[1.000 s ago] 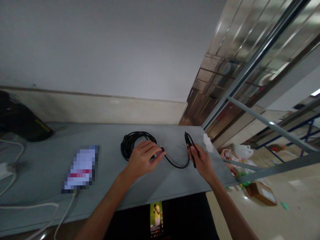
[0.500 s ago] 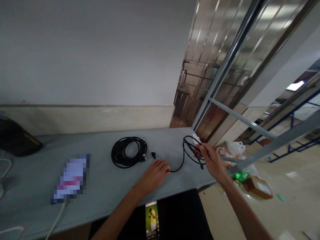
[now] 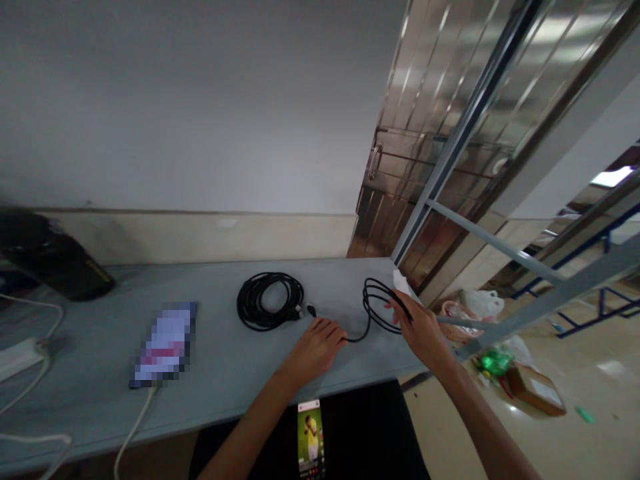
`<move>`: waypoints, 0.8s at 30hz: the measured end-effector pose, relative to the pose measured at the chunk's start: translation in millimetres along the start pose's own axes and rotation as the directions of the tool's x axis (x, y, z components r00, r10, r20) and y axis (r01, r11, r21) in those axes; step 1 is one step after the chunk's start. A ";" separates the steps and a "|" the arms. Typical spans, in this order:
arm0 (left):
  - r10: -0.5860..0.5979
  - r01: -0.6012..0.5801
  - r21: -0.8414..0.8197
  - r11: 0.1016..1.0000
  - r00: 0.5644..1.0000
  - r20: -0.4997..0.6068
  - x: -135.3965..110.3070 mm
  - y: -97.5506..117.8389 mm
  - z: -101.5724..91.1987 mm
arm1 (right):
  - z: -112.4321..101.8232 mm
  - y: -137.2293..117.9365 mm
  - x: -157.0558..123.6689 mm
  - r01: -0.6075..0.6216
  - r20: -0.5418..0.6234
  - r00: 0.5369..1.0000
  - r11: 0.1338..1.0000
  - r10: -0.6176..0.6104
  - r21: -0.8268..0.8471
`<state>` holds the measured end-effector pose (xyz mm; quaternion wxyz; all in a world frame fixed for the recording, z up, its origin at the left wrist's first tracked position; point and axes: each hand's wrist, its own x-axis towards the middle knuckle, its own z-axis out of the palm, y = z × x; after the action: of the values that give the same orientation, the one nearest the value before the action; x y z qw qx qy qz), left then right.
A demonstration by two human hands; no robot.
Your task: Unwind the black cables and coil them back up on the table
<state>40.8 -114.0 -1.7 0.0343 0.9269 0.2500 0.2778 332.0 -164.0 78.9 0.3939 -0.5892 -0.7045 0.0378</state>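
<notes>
A thin black cable (image 3: pixel 361 339) runs across the grey tabletop between my hands. My left hand (image 3: pixel 323 337) rests low on the table with its fingers closed on the cable, and a small black plug (image 3: pixel 311 311) lies just beyond its knuckles. Toward the table's right end, my right hand (image 3: pixel 413 323) grips the loose loops (image 3: pixel 373 303) of the same cable. Left of my hands lies a separate black cable wound in a thick coil (image 3: pixel 255 320), its connector ends showing on the right side.
A phone with a blurred screen (image 3: pixel 165 347) lies at left on a white cord (image 3: pixel 133 427). Behind it is a black bottle-like object (image 3: pixel 75 267). A lit phone (image 3: pixel 311 437) is on my lap. A metal frame (image 3: pixel 495 240) rises past the table's right edge; bags and a cardboard box (image 3: pixel 537 390) sit on the floor.
The loops at my right hand have become rounder and more gathered, and the plug end hanging there no longer shows. My left hand stays on the cable. The whole view has shifted slightly.
</notes>
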 end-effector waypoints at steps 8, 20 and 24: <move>-0.034 0.034 -0.039 0.999 0.999 -0.014 0.9 -0.6 -3.3 | -18.9 -4.7 9.6 -0.015 0.023 1.000 0.997 0.017 -0.081; -0.080 0.066 -0.167 0.984 0.993 -0.083 -4.9 -4.8 -5.9 | -139.4 -36.0 76.3 -0.004 -0.559 0.799 0.932 0.220 0.362; -0.073 0.046 -0.193 0.980 0.988 -0.135 -6.1 -2.7 -9.9 | -191.8 -31.4 91.8 0.186 -0.672 0.740 0.946 0.044 0.266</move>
<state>29.9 -115.3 3.1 0.1127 0.8895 0.2520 0.3641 422.2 -173.4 273.7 0.7102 -0.4648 -0.5227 -0.0793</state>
